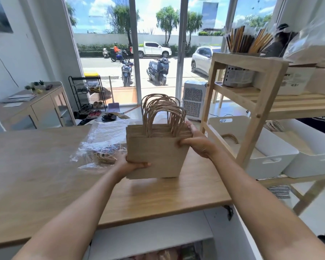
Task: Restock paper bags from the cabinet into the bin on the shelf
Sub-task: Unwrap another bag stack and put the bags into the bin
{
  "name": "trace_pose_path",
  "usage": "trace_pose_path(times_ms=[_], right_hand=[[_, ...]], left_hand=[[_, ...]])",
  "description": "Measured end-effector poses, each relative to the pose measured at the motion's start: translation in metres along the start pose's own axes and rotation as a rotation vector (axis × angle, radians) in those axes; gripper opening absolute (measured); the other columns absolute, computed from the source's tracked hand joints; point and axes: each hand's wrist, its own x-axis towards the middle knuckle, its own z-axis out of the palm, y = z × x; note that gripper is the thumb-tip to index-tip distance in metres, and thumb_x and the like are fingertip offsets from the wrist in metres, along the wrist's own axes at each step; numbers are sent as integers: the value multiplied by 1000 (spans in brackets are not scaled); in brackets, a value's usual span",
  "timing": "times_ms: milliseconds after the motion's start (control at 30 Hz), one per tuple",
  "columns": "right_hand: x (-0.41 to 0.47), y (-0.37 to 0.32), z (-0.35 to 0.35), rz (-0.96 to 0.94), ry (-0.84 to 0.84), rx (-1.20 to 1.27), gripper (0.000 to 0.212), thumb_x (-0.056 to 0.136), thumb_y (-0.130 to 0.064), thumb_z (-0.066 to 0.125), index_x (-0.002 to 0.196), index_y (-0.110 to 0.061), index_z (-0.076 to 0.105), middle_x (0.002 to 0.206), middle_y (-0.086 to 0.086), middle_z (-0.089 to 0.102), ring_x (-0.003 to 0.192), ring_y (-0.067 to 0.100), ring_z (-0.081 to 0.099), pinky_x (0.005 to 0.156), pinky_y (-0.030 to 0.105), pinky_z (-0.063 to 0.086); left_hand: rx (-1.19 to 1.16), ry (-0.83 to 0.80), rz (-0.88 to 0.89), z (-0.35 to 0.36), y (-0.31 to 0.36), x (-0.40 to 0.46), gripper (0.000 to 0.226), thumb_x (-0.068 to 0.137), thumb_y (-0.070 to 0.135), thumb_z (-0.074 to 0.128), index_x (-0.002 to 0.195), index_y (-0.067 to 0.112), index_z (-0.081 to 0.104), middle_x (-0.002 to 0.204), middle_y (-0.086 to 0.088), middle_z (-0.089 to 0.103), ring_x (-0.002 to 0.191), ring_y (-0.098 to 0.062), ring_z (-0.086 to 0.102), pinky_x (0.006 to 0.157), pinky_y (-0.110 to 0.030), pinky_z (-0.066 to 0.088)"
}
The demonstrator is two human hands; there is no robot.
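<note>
A thick stack of brown paper bags (pixel 156 156) with twisted paper handles stands upright above the wooden counter (pixel 45 175), held between both hands. My left hand (pixel 133 165) grips its lower left corner, thumb across the front. My right hand (pixel 197 141) clamps the upper right edge. To the right, the wooden shelf (pixel 251 117) carries a white bin (pixel 274 152) with a few brown bags lying inside. The open cabinet (pixel 158 244) shows below the counter edge.
Crumpled clear plastic wrap (pixel 103 139) with loose bag handles lies on the counter left of the stack. A second white bin (pixel 315 160) sits further right on the shelf. Boxes and a holder of straws stand on the upper shelf levels. Glass doors lie ahead.
</note>
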Motion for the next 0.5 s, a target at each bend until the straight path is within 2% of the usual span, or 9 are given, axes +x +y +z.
trace_pose_path(times_ms=[100,167,267,333,433,500], right_hand=[[1,6,1,-3,-35,-11,89,73,19,64,146,-8,22,123,21,58,111,26,58,97,35,49],[2,9,3,-4,-51,41,80,75,23,60,142,-6,28,114,16,60,103,23,60,93,32,50],[4,19,8,-22,-61,83,72,71,24,58,137,3,38,112,17,60,106,28,59,98,42,48],[5,26,13,-12,-41,87,68,73,27,55,135,5,39,117,20,59,105,28,58,93,38,53],[13,38,22,22,-13,99,72,74,23,57,138,3,33,129,26,53,98,21,60,71,22,58],[18,42,24,30,9,101,75,73,19,61,139,3,30,123,23,56,95,20,61,69,21,58]], left_hand=[[29,-69,-70,0,-8,-1,56,63,1,87,111,15,61,104,1,68,86,-5,62,80,-23,50],[66,-83,-77,-7,-6,4,70,59,0,88,119,14,54,107,2,65,90,-7,60,81,-23,49],[64,-136,-72,-25,10,14,104,37,15,98,128,13,47,118,-5,64,104,-16,63,85,-29,53],[52,-174,-69,-33,18,21,119,25,18,98,132,11,47,121,-9,65,109,-21,63,86,-33,55],[33,-192,-53,-31,27,17,103,30,11,88,127,4,53,116,-12,68,107,-25,64,82,-33,57],[14,-196,-54,-29,26,15,94,31,12,86,121,1,59,116,-15,68,109,-28,63,90,-39,55]])
